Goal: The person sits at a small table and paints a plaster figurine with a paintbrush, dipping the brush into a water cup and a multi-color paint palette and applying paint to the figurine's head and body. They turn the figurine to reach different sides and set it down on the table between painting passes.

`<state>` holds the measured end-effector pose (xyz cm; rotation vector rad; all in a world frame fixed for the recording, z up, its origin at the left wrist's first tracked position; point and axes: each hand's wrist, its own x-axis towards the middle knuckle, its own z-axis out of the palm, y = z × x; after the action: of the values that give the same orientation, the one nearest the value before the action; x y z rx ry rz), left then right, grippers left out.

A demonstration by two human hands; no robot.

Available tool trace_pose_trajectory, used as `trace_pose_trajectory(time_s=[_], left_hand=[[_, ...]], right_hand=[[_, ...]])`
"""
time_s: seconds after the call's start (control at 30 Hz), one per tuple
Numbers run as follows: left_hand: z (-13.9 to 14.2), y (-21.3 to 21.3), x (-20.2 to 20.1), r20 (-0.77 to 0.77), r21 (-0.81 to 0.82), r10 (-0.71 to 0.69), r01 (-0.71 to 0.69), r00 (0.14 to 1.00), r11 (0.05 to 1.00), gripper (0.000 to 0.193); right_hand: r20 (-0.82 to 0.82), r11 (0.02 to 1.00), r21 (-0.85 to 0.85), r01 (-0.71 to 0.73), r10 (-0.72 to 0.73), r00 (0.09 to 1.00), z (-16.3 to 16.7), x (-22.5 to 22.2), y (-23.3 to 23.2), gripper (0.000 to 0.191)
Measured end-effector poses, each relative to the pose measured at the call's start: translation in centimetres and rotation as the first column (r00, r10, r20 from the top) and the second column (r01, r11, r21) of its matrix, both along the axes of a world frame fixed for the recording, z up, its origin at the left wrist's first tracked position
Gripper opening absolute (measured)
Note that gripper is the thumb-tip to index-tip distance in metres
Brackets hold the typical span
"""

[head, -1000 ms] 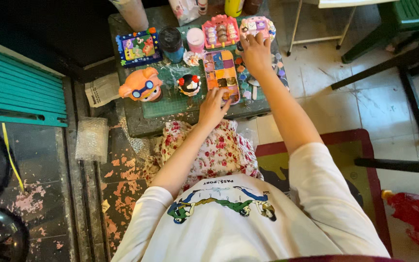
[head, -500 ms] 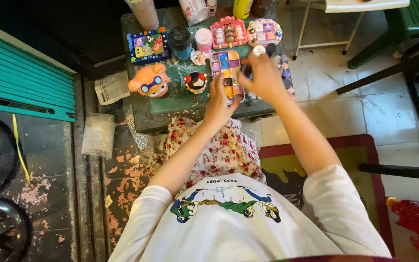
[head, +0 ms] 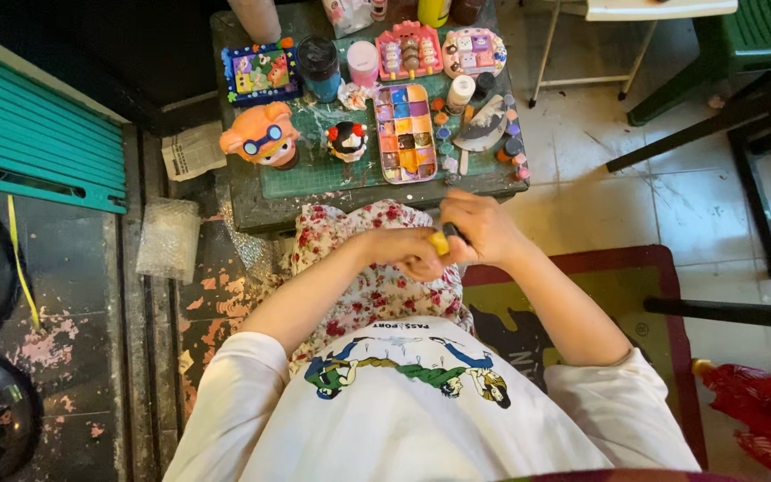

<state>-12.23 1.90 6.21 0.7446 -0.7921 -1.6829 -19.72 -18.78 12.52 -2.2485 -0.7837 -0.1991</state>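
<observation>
Sitting low over a lap covered in red-flowered cloth point(head: 377, 286), the person wears a white printed shirt point(head: 421, 411) and brings both hands together just in front of the near edge of the small table point(head: 252, 214). The left hand point(head: 408, 253) and the right hand point(head: 479, 230) touch each other, each curled closed around a small yellow-capped paint pot point(head: 440, 242); only its yellow end and a dark bit beside it show between the fingers, so which hand grips which part cannot be told. The pot is held above the lap, off the table. Just beyond the hands, a green cutting mat point(head: 314, 170) lies on the table, smeared with paint. On it rests a long paint palette point(head: 405, 132) with many coloured wells, and to its right a loose scatter of little paint pots point(head: 510, 147) and a curved grey piece point(head: 485, 125). Left of the palette stands a small black, white and red figurine point(head: 346, 141), and further left an orange figurine with goggles point(head: 261, 136). At the far edge sit a blue picture frame piece point(head: 259, 71), a dark jar point(head: 319, 64), a pink pot point(head: 363, 61) and two pink trays of tiny figures point(head: 410, 49).
</observation>
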Motion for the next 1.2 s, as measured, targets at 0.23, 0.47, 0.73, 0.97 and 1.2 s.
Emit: trace_pose_trajectory(time_s=[0.23, 0.47, 0.73, 0.97, 1.2], left_hand=[[-1.3, 1.1, 3.4, -0.381, -0.040, -0.267, 0.273, 0.885, 0.961, 0.038], [-3.7, 0.6, 3.1, -0.542, -0.047, -0.274, 0.298, 0.795, 0.954, 0.033], [-4.4, 0.5, 3.7, -0.361, 0.042, -0.226, 0.258, 0.905, 0.965, 0.038], [-4.9, 0.7, 3.2, -0.358, 0.022, -0.220, 0.244, 0.907, 0.969, 0.038], [-5.6, 1.4, 4.3, -0.392, 0.002, 0.022, -0.023, 0.920, 1.000, 0.032]], right_hand=[[0.004, 0.983, -0.155, -0.099, 0.101, 0.995, 5.0, -0.6, -0.2, 0.035], [0.684, 0.928, -0.370, 0.041, 0.243, 0.688, 2.8, -0.2, -1.2, 0.030], [-0.312, 0.977, 0.088, 0.196, -0.160, 0.937, 1.2, -0.4, -0.9, 0.041], [-0.191, 0.987, 0.143, 0.079, -0.051, 0.980, 3.8, -0.9, -0.1, 0.035], [0.338, 0.970, -0.065, 0.234, -0.199, 0.920, 2.2, -0.9, -3.0, 0.040]])
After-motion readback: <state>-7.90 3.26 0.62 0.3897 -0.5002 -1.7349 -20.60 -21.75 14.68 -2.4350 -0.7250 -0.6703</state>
